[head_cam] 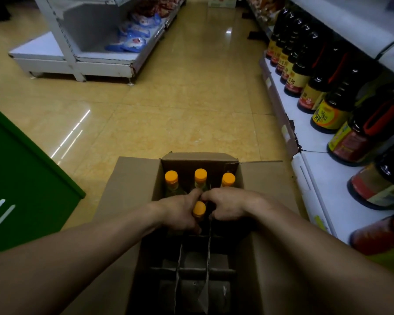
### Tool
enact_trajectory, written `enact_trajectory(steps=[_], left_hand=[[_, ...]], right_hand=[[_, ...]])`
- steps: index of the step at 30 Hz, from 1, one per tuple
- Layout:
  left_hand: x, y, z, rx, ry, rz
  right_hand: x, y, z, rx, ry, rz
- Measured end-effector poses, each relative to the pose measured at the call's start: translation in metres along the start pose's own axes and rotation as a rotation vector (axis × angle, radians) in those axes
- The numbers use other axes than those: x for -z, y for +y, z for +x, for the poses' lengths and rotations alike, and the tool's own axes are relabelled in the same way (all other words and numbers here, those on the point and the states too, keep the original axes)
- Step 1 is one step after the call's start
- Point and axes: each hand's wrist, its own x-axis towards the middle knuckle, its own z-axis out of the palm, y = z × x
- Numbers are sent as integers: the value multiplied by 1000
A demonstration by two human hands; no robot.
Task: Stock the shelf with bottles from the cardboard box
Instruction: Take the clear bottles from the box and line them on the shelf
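In the cardboard box (127, 178), on the floor (168, 98) just off the front edge of the shelf (323, 176): one orange-capped bottle (199, 209), upright in the middle cell of the second row, cap showing between both grips. Round its neck, just under the cap, the curled fingers of the left grip (180, 212), clamped on it. Hard against its other side, the right grip (228, 208), fingers curled down into the box; cannot tell whether on anything. Thumbs meeting just beyond the cap. Behind, in the far row, three more bottles (200, 178), upright, side by side. Nearer, cardboard dividers (192, 258) around dark cells. Side flaps folded outward, left and right. Along the shelf, a row of dark sauce jugs (328, 114) with red and yellow labels. At the floor's left edge, a green panel (21, 167); beyond it, a white rack (55, 53) with blue packets (134, 35).
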Motion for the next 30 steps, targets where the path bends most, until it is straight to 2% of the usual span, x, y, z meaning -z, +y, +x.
enact_trajectory(steps=[8, 16, 24, 30], left_hand=[[3, 2, 3, 28, 24, 63], [-5, -18, 7, 71, -28, -87], [-6, -25, 14, 46, -11, -285], [1, -29, 7, -85, 45, -423]], right_hand=[[-18, 0, 1, 52, 152, 89], [-24, 2, -2, 100, 209, 84], [-5, 6, -9, 205, 323, 220], [31, 9, -25, 326, 415, 384]])
